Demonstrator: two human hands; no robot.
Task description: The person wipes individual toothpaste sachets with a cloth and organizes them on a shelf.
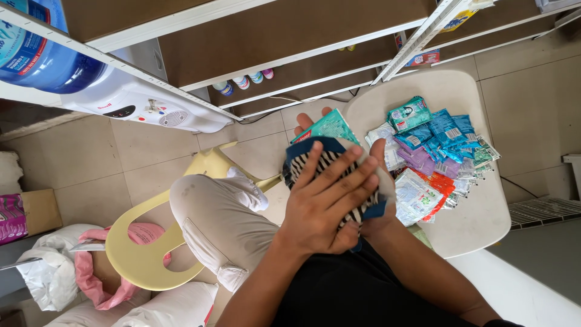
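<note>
The left hand (324, 203) lies flat with its fingers spread over a blue cloth with black and white stripes (330, 162), pressing it from above. The right hand (369, 181) sits beneath the cloth and cups it from below; only its fingertips and thumb show past the edges, and it also carries a teal sachet (331, 127) that pokes out behind the cloth. The bundle is held in the air above the person's lap, just beside the round white bench (478, 224). On the bench lies a heap of small sachets (433, 151) in teal, blue, purple, orange and white. A pale yellow plastic chair (142, 242) stands to the left, and a water dispenser (133, 100) stands beyond it under the shelves.
</note>
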